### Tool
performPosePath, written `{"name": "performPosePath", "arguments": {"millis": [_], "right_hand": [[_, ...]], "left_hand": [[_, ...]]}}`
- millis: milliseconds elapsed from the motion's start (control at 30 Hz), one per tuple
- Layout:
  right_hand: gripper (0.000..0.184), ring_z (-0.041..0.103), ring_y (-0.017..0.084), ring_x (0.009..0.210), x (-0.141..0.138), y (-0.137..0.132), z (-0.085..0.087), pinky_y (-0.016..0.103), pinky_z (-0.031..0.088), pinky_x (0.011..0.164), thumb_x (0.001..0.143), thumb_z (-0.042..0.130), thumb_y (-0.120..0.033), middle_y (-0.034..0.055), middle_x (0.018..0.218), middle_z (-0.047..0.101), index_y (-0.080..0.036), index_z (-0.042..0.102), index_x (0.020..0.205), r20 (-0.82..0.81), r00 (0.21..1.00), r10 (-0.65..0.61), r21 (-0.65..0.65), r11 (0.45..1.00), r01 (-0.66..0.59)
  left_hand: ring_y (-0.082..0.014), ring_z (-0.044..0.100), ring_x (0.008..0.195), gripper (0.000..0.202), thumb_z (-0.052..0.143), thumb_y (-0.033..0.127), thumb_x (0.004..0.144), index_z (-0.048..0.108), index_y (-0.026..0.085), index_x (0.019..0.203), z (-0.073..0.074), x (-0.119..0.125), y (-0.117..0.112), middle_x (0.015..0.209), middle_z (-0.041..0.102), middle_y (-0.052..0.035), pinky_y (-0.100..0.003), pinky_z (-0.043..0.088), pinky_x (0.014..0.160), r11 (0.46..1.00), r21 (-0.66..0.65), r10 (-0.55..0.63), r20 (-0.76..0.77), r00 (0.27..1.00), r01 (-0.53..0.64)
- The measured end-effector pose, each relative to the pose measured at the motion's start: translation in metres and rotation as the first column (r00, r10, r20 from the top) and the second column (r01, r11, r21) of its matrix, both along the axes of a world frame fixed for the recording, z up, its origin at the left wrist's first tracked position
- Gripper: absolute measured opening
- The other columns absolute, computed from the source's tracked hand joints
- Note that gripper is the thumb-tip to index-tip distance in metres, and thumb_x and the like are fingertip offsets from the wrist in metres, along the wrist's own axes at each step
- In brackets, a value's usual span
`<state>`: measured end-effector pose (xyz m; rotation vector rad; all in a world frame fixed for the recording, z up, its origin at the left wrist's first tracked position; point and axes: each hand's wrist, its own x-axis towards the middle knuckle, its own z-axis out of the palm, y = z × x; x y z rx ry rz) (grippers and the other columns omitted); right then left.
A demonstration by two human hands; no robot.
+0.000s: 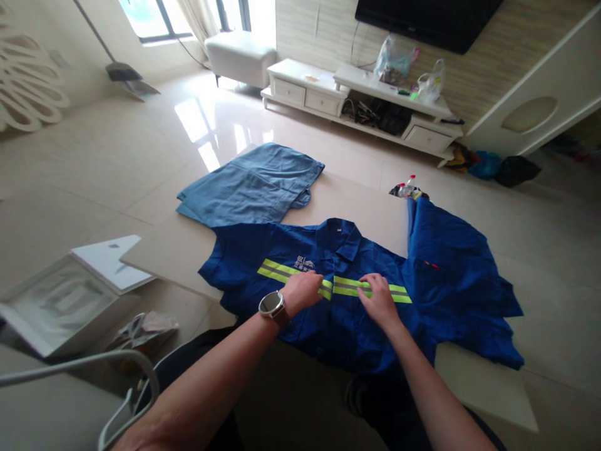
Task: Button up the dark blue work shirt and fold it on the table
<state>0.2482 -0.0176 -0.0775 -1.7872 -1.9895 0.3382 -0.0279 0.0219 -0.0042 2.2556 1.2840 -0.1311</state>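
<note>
A dark blue work shirt point(338, 313) with a yellow-green reflective band point(282, 271) lies front-up on a low beige table point(366, 207). My left hand point(305, 289), a watch on its wrist, is closed at the shirt's front placket beside the band. My right hand point(378, 299) pinches the same placket from the other side, fingers pressed together on the cloth. A second dark blue garment point(451, 275) lies to the right, partly hanging off the table edge.
A folded light blue garment point(253, 185) lies at the table's far left. A small bottle point(407, 186) stands at the far edge. White boxes point(70, 294) sit on the floor left. A TV stand point(357, 100) with bags lines the far wall.
</note>
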Motion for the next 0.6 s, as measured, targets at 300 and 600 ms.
{"name": "performPosePath", "arguments": {"millis": [300, 600], "right_hand": [[0.068, 0.05, 0.033, 0.131, -0.004, 0.152, 0.032, 0.05, 0.045, 0.106, 0.078, 0.079, -0.035, 0.018, 0.14, 0.054, -0.019, 0.055, 0.14, 0.124, 0.988, -0.091, -0.14, 0.984, 0.108], [0.035, 0.065, 0.016, 0.074, -0.018, 0.242, 0.066, 0.024, 0.049, 0.072, 0.054, 0.087, -0.017, -0.0019, 0.076, 0.072, -0.017, 0.075, 0.087, 0.126, 0.97, 0.208, -0.548, 0.829, -0.107]], "left_hand": [[-0.0326, 0.073, 0.107, 0.03, 0.058, 0.021, 0.091, 0.072, 0.015, 0.116, 0.009, -0.006, -0.002, 0.116, 0.074, -0.0175, -0.043, 0.059, 0.093, 0.999, -0.027, -0.024, 0.03, 0.999, 0.025], [-0.0342, 0.071, 0.111, 0.032, 0.058, 0.022, 0.092, 0.071, 0.013, 0.121, 0.019, -0.017, 0.003, 0.12, 0.074, -0.0181, -0.046, 0.058, 0.097, 0.993, -0.115, 0.017, 0.006, 1.0, -0.017]]}}
